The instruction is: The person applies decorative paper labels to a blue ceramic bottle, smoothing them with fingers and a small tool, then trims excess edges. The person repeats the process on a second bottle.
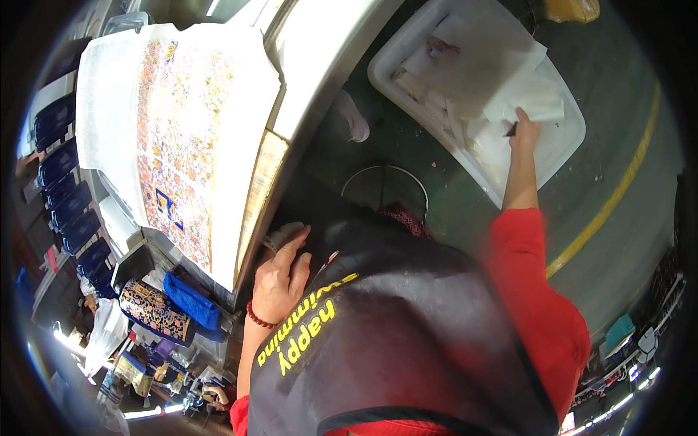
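Observation:
My right hand (525, 134) reaches down into a white plastic tub (486, 190) on the floor at the right. Its fingers are closed at the edge of a white sheet (544, 107), and a small dark object (511, 130), too small to name, sticks out beside them. More white sheets (472, 62) lie loosely in the tub. At the bench edge rests my left hand (278, 280), thumb and forefinger apart, with a red bead bracelet at the wrist; its other fingers are partly hidden. Left of it, a patterned floral panel (182, 145) lies on white sheeting on the bench.
A round metal stool ring (385, 168) stands between bench and tub. Dark blue bins (58, 163) line the far left, with a patterned cylinder (154, 311) and a blue cloth (191, 301) below. A yellow line (611, 200) crosses the green floor.

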`<state>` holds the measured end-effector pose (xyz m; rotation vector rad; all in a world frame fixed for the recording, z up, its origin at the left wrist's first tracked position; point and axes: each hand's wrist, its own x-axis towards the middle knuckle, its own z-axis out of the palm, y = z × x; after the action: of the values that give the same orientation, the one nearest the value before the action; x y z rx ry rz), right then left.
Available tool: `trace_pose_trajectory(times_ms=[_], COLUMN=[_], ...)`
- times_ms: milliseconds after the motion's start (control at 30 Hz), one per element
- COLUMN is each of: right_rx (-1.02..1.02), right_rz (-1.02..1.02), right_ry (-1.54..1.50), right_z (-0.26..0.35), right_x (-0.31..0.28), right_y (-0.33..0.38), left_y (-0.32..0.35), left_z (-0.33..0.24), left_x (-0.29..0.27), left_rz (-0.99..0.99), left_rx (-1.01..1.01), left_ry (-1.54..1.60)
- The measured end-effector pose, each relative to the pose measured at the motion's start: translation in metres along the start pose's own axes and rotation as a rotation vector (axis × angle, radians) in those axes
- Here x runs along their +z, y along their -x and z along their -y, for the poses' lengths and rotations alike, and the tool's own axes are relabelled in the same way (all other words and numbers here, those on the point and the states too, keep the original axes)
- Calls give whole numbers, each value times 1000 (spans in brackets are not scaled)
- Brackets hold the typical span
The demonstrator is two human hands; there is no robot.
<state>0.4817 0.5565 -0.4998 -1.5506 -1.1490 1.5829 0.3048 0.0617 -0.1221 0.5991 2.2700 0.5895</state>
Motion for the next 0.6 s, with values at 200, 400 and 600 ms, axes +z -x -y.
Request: trace_pose_trajectory(times_ms=[200, 400, 600], right_rx=[-727, -417, -396], right_rz=[646, 1014, 955], right_ry=[1370, 1274, 1460], right_z=[-12, -83, -96], right_x=[187, 275, 243], right_y=[-3, -2, 46], left_y=[3, 35, 75], left_z=[0, 6, 22], left_x=[-1, -11, -6], left_rz=[7, -159, -247], left_rx=[37, 86, -49], left_ry=[-14, -57, 2])
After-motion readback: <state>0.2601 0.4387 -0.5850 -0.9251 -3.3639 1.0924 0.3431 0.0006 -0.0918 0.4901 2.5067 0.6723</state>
